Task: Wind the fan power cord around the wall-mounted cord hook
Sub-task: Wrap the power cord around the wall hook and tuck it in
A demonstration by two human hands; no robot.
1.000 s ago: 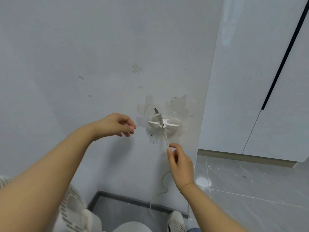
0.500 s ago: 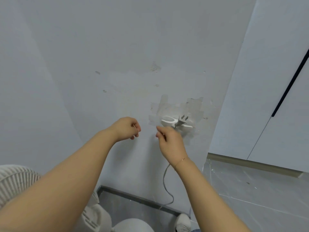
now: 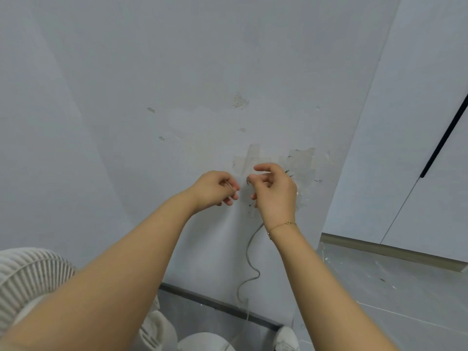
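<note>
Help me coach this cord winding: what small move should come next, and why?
Probably carry the cord round the hook again. The right hand covers the hook by the tape patches, the left hand pinches something thin, and slack hangs down the wall to the floor.

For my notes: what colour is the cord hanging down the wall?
Grey; the power cord shows best in the head view, below the right hand.

Both hands, left hand [image 3: 215,190] and right hand [image 3: 274,192], side by side against the wall [image 3: 202,72]; power cord [image 3: 249,262] hangs below the right hand; fan [image 3: 30,277] at lower left.
</note>
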